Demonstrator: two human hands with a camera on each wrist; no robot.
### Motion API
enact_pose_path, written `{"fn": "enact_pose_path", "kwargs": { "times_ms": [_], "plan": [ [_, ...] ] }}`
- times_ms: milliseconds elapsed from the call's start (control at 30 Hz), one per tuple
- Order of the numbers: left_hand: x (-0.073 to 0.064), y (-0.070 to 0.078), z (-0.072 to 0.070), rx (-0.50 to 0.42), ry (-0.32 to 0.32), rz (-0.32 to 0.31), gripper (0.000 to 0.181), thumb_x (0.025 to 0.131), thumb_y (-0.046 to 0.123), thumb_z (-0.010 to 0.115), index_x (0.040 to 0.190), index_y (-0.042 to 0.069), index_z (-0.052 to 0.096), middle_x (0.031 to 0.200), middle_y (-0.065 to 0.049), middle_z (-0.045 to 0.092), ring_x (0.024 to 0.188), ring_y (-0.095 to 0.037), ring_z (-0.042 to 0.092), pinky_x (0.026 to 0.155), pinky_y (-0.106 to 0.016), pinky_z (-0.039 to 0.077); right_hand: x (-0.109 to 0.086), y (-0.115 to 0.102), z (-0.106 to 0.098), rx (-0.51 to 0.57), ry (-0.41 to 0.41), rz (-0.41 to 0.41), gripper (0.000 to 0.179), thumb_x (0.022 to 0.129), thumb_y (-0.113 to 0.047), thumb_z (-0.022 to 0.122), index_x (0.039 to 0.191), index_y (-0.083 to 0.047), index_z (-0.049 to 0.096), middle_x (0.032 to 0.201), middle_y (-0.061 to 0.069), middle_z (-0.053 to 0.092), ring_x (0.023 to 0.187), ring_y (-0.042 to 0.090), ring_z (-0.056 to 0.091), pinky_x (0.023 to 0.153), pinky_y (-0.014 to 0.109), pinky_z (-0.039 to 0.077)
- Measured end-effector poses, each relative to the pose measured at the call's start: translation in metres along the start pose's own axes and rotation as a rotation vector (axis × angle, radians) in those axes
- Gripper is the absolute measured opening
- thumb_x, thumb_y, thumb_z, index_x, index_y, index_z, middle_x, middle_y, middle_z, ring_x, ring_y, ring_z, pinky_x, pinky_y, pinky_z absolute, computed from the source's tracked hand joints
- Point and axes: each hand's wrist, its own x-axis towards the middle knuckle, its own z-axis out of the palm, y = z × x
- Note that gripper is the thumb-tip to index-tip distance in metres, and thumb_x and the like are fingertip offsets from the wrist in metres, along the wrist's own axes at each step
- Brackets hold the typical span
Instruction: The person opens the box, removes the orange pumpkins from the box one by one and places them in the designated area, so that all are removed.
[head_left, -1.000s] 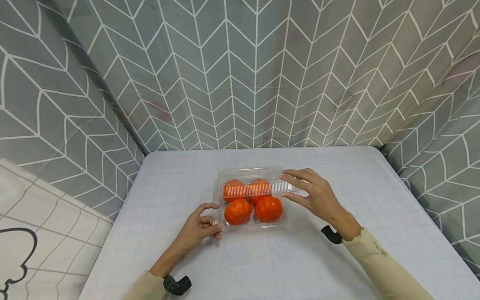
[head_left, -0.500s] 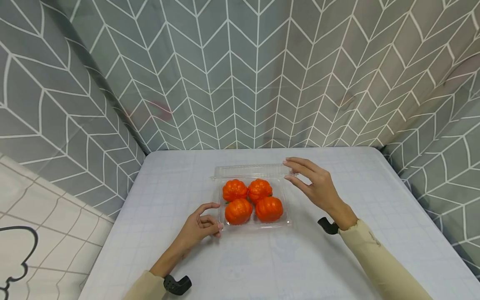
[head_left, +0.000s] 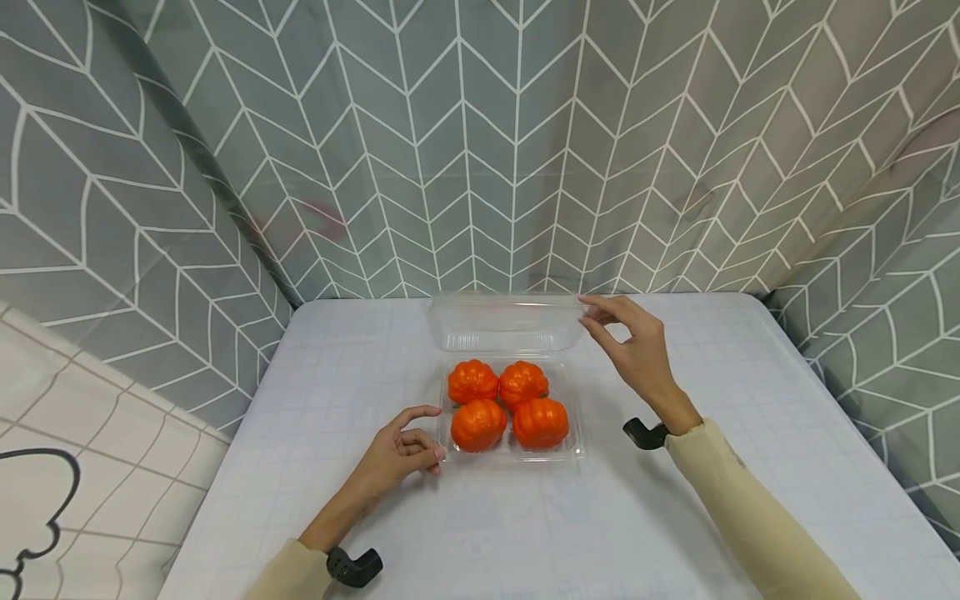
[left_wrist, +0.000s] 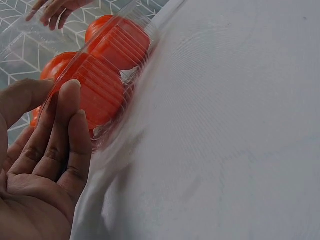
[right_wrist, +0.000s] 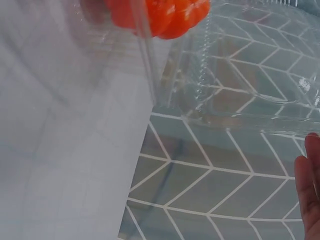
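A clear plastic clamshell container [head_left: 576,429] lies on the table, its hinged lid [head_left: 502,325] raised at the far side. Several small ribbed orange pumpkins [head_left: 478,425] sit inside in two rows. My left hand [head_left: 401,450] is at the container's near left corner. In the left wrist view, thumb and fingers of the left hand [left_wrist: 47,150] pinch the rim. At the lid's right end, my right hand [head_left: 633,346] holds its edge between thumb and fingertips. The right wrist view shows only some fingers of the right hand [right_wrist: 311,185] beside the clear lid [right_wrist: 255,75].
A white cloth covers the table [head_left: 517,533]. Behind it hangs a grey curtain [head_left: 480,167] with white chevron lines, close past the raised lid. Each wrist wears a black device, such as the left wrist's black band [head_left: 354,570].
My right hand has moved up and away toward the curtain, swinging the lid from over the pumpkins to raised at the back. The left hand has stayed at the corner.
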Motion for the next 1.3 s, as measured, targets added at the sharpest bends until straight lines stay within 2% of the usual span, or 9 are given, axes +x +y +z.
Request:
{"fn": "enact_pose_path", "kwargs": {
  "times_ms": [133, 233, 367, 467, 667, 933, 1100, 1300],
  "plan": [
    [0.000, 0.000, 0.000, 0.004, -0.006, 0.000, 0.067, 0.093, 0.011, 0.078, 0.149, 0.007, 0.042, 0.092, -0.016, 0.069, 0.077, -0.026, 0.071, 0.079, -0.038, 0.061, 0.001, 0.007, 0.004, -0.018, -0.015, 0.028, 0.052, 0.086, 0.007, 0.079, 0.135, -0.009, 0.068, 0.097, 0.005, 0.072, 0.088, 0.018, 0.069, 0.085, 0.025, 0.057],
    [-0.001, 0.000, 0.000, 0.005, -0.006, 0.000, 0.067, 0.093, 0.011, 0.078, 0.149, 0.007, 0.042, 0.092, -0.018, 0.068, 0.077, -0.027, 0.071, 0.079, -0.037, 0.061, 0.002, 0.014, 0.009, -0.027, -0.024, 0.042, 0.060, 0.086, 0.006, 0.080, 0.141, -0.009, 0.062, 0.096, 0.007, 0.073, 0.085, 0.022, 0.070, 0.081, 0.036, 0.060],
    [-0.001, 0.001, 0.001, 0.000, -0.006, -0.002, 0.067, 0.093, 0.011, 0.078, 0.149, 0.007, 0.042, 0.093, -0.018, 0.068, 0.077, -0.027, 0.071, 0.079, -0.037, 0.061, 0.000, 0.025, 0.015, -0.034, -0.076, 0.087, 0.069, 0.087, 0.005, 0.080, 0.149, -0.010, 0.053, 0.097, 0.009, 0.072, 0.086, 0.024, 0.070, 0.078, 0.047, 0.060],
    [-0.001, 0.001, 0.001, -0.005, -0.009, 0.000, 0.067, 0.093, 0.011, 0.078, 0.149, 0.007, 0.042, 0.092, -0.016, 0.068, 0.077, -0.027, 0.071, 0.079, -0.037, 0.061, -0.002, 0.033, 0.019, -0.042, -0.098, 0.106, 0.076, 0.087, 0.004, 0.079, 0.154, -0.011, 0.046, 0.097, 0.010, 0.072, 0.087, 0.025, 0.070, 0.079, 0.048, 0.060],
    [-0.002, 0.002, 0.003, -0.003, -0.008, 0.001, 0.067, 0.093, 0.011, 0.078, 0.149, 0.008, 0.041, 0.093, -0.016, 0.068, 0.077, -0.026, 0.071, 0.080, -0.037, 0.061, -0.002, 0.040, 0.025, -0.019, -0.083, 0.105, 0.091, 0.086, 0.005, 0.080, 0.162, -0.014, 0.032, 0.099, 0.013, 0.071, 0.086, 0.026, 0.069, 0.078, 0.048, 0.060],
    [-0.004, 0.000, 0.004, -0.001, 0.003, -0.018, 0.068, 0.093, 0.013, 0.079, 0.150, 0.008, 0.041, 0.093, -0.015, 0.068, 0.078, -0.027, 0.071, 0.080, -0.037, 0.061, -0.004, 0.049, 0.032, -0.023, -0.151, 0.152, 0.095, 0.083, 0.008, 0.082, 0.162, -0.014, 0.033, 0.098, 0.014, 0.069, 0.080, 0.028, 0.071, 0.076, 0.045, 0.061],
    [-0.004, 0.000, 0.004, -0.004, 0.010, -0.018, 0.068, 0.092, 0.013, 0.079, 0.149, 0.008, 0.042, 0.093, -0.016, 0.068, 0.078, -0.027, 0.071, 0.080, -0.037, 0.061, -0.006, 0.055, 0.034, -0.036, -0.218, 0.229, 0.092, 0.086, 0.001, 0.083, 0.162, -0.019, 0.034, 0.099, 0.013, 0.069, 0.078, 0.028, 0.072, 0.074, 0.045, 0.062],
    [-0.005, 0.000, 0.004, -0.001, 0.012, -0.014, 0.068, 0.092, 0.013, 0.080, 0.149, 0.008, 0.042, 0.092, -0.016, 0.069, 0.078, -0.027, 0.071, 0.080, -0.037, 0.061, -0.012, 0.059, 0.036, -0.066, -0.290, 0.282, 0.084, 0.087, -0.005, 0.083, 0.158, -0.010, 0.040, 0.101, 0.014, 0.069, 0.078, 0.028, 0.071, 0.075, 0.046, 0.062]
  ]
}}
